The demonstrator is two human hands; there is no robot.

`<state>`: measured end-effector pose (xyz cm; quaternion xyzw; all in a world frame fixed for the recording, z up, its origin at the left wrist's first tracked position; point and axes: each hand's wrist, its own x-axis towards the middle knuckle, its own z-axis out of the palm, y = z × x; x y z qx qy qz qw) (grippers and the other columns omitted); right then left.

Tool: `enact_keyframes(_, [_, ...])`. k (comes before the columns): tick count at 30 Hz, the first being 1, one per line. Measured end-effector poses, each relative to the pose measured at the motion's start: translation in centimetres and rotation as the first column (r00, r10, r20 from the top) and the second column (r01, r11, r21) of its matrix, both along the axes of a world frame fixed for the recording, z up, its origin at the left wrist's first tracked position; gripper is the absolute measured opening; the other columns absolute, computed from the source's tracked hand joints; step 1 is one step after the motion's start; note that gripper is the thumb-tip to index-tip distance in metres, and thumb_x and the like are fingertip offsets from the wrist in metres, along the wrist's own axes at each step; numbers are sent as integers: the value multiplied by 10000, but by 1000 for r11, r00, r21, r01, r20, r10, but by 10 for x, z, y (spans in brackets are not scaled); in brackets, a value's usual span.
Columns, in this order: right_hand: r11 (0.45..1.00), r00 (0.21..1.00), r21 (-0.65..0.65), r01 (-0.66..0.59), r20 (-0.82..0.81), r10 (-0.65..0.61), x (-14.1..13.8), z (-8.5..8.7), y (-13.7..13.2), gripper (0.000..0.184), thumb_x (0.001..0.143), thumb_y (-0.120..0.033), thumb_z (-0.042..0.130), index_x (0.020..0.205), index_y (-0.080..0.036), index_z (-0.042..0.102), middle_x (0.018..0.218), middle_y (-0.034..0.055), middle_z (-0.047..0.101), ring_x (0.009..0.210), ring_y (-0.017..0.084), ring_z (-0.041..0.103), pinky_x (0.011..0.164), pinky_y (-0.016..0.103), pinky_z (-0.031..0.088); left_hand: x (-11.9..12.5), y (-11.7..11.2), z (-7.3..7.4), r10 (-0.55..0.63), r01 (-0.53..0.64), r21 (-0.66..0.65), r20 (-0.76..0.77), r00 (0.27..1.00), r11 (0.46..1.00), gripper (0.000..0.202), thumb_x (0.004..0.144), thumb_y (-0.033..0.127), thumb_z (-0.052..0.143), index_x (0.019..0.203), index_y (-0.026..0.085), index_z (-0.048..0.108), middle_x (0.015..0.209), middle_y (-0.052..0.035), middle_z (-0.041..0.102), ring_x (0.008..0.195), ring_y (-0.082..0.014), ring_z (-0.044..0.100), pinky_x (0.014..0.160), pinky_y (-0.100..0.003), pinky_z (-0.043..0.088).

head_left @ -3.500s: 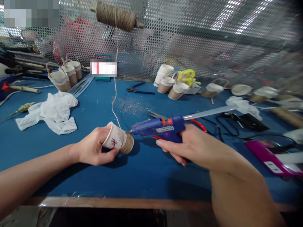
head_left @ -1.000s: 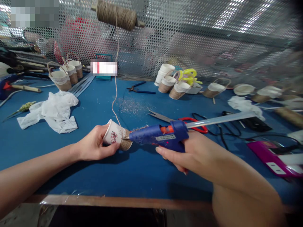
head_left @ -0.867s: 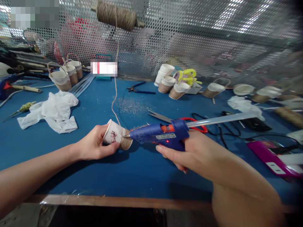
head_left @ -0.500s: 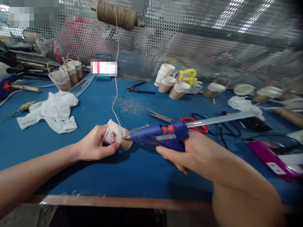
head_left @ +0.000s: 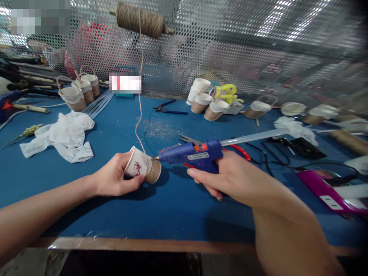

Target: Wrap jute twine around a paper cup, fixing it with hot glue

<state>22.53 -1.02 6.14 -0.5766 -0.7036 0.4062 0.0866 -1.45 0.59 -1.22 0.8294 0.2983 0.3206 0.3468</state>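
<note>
My left hand (head_left: 113, 178) grips a small white paper cup (head_left: 138, 166) on its side, its lower part wrapped in brown twine (head_left: 153, 171). A strand of twine (head_left: 140, 111) runs from the cup up to a twine spool (head_left: 140, 18) hanging on the mesh wall. My right hand (head_left: 230, 178) is closed round a blue hot glue gun (head_left: 192, 154) with a clear glue stick (head_left: 253, 136) out the back. The gun's nozzle tip touches the cup at the upper edge of the twine wrap.
Red-handled scissors (head_left: 230, 145) lie behind the gun. Crumpled white plastic (head_left: 63, 135) lies at left. Twine-wrapped cups with handles (head_left: 76, 96) stand back left, more cups (head_left: 209, 105) back centre. Blue pliers (head_left: 168, 107), black cables (head_left: 276, 153) and a magenta box (head_left: 330, 188) are also on the blue table (head_left: 161, 207).
The glue gun has shifted slightly up and left, its nozzle staying at the cup's twine wrap. My left hand still holds the cup in about the same place.
</note>
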Motion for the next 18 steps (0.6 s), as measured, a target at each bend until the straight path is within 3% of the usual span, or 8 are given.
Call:
enact_keyframes(6, [999,999,25,-27,32,26,-1,-2,5,305,762,-381,517,516,-212,452,396,-34,504,405,116,516,445,235,436,0,1,0,-23,26,122,-19,1000,992,170,709,115,501,552,149,445,558,17,445,542,-92,393,513,-201,369])
enact_keyframes(11, [996,997,70,-59,61,54,-1,-4,7,344,773,-384,505,490,-197,451,395,-31,518,403,105,525,484,231,452,1,1,0,-31,35,137,-30,999,990,168,723,123,483,558,147,471,567,-8,500,570,-112,427,567,-234,398])
enact_keyframes(18, [999,999,31,-26,42,25,-4,-6,9,311,784,-404,498,570,-179,491,418,-38,524,390,89,507,447,207,434,2,2,1,-59,62,193,-21,998,979,175,726,102,492,558,153,486,566,-6,533,581,-115,451,595,-238,410])
